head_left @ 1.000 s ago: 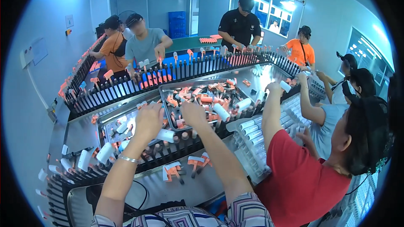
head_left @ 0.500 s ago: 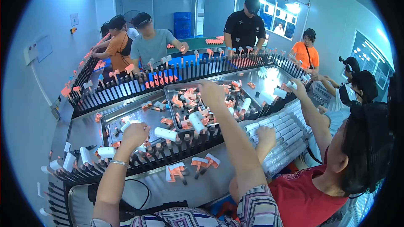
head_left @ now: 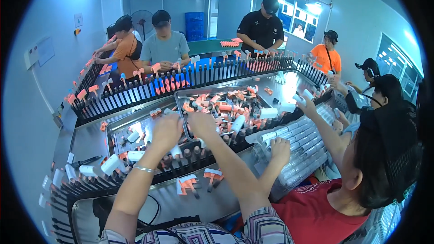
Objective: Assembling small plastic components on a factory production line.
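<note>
Knuckles up, and it's tight here: left hand (head_left: 165,132) and right hand (head_left: 201,125) side by side, the right over the left rim of the steel tray (head_left: 180,106). Fingers are hidden on both; apart or clamped on something, can't tell. And look, white cylinder (head_left: 176,150), just below the left hand, on the side toward the counter's (head_left: 217,201) near edge, its long axis seemingly slanting that way. Left is the nearer hand! Black posts (head_left: 187,154) stand beside it; two orange-and-white pieces (head_left: 186,184) lie closer to that edge.
</note>
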A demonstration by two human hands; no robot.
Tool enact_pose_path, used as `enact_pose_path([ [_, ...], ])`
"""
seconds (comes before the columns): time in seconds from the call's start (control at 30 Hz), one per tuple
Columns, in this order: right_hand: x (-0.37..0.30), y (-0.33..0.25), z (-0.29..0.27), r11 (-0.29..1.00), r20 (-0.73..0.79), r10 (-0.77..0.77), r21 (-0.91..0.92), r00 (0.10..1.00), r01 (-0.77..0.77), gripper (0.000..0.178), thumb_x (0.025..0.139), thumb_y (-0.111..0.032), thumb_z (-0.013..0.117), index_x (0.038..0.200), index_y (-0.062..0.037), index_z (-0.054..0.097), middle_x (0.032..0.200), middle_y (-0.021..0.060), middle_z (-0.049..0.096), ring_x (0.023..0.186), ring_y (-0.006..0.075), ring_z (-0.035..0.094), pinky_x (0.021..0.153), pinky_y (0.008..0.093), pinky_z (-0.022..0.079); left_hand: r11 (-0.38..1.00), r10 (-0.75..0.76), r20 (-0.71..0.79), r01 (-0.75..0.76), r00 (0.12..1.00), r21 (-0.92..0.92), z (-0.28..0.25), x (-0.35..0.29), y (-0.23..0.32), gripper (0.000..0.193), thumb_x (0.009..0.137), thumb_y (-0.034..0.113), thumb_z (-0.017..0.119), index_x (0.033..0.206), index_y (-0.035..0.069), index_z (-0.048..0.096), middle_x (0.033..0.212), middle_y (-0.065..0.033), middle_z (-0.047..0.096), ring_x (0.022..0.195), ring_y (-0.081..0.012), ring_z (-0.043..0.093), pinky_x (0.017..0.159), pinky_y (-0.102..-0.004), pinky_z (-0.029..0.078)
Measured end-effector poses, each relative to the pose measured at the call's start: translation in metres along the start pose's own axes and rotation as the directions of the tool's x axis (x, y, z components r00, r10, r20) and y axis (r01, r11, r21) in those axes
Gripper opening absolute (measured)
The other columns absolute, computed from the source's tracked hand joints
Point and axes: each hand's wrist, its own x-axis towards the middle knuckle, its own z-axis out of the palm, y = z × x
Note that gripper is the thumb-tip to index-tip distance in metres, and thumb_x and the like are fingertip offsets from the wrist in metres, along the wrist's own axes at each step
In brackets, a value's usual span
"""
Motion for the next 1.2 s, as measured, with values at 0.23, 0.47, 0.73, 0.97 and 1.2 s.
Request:
enact_pose_path([
  [0.23,0.013,-0.020,-0.017,0.996,-0.062,-0.088,0.013,0.994,0.089,0.012,0.080,-0.016,0.055,0.084,-0.0099,0.065,0.083,0.0089,0.067,0.077,0.0304,0.066,0.063,0.0411,0.052,0.936,-0.324,0.363,0.240,0.874,0.259,-0.009,-0.029,-0.022,0.028,0.089,0.030,0.052,0.100,0.010,0.068,0.086,-0.0146,0.068,0.082,-0.0323,0.066,0.076,-0.0425,0.052],
  [0.47,0.025,0.092,-0.059,0.958,-0.306,0.141,-0.199,0.942,-0.208,0.019,0.085,-0.023,0.055,0.077,-0.0108,0.066,0.081,0.0086,0.068,0.073,0.0269,0.066,0.063,0.0445,0.046,0.939,-0.276,0.204,0.219,0.939,0.265,-0.030,-0.050,-0.058,0.027,0.089,0.028,0.052,0.095,0.005,0.066,0.088,-0.0165,0.067,0.083,-0.0330,0.065,0.074,-0.0430,0.052],
  [0.73,-0.003,0.078,-0.023,0.956,0.044,0.243,-0.179,0.969,-0.232,0.019,0.081,-0.020,0.053,0.079,-0.0091,0.069,0.078,0.0120,0.069,0.075,0.0266,0.068,0.060,0.0404,0.052,0.993,0.083,-0.175,-0.066,0.981,0.101,-0.040,-0.015,-0.009,0.021,0.086,0.018,0.057,0.098,0.001,0.061,0.092,-0.0171,0.064,0.088,-0.0343,0.060,0.079,-0.0431,0.047],
  [0.97,-0.003,0.011,-0.022,0.998,0.077,0.066,-0.029,0.995,-0.064,0.019,0.081,-0.021,0.053,0.080,-0.0078,0.067,0.076,0.0132,0.068,0.074,0.0277,0.068,0.063,0.0404,0.053,0.985,-0.107,0.404,0.041,0.908,0.167,0.021,0.013,-0.005,0.037,0.095,0.033,0.041,0.096,0.005,0.065,0.093,-0.0178,0.065,0.087,-0.0368,0.062,0.077,-0.0464,0.048],
  [1.2,0.022,0.025,-0.040,0.998,0.082,-0.026,-0.058,0.996,0.031,0.020,0.086,-0.025,0.052,0.084,-0.0109,0.065,0.080,0.0104,0.066,0.078,0.0277,0.067,0.066,0.0443,0.051,0.966,-0.258,0.395,0.230,0.882,0.118,-0.003,-0.024,-0.027,0.043,0.092,0.043,0.043,0.097,0.009,0.069,0.090,-0.0166,0.068,0.086,-0.0356,0.064,0.077,-0.0460,0.051],
])
